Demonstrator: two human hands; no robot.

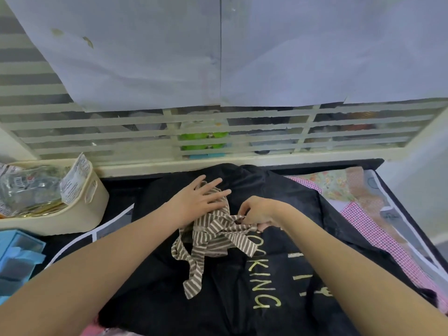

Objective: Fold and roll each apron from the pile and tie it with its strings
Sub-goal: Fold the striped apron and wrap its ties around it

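The left hand [202, 198] lies flat, fingers straight, pressing the striped apron bundle [213, 236] onto a black apron [278, 275] spread over the surface. The right hand [257, 213] pinches a striped string [238, 227] beside the bundle.

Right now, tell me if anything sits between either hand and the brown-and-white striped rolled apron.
Nothing visible does. The left hand rests flat on the brown-and-white striped rolled apron, and the right hand pinches one of its striped strings. The roll lies on a black printed apron.
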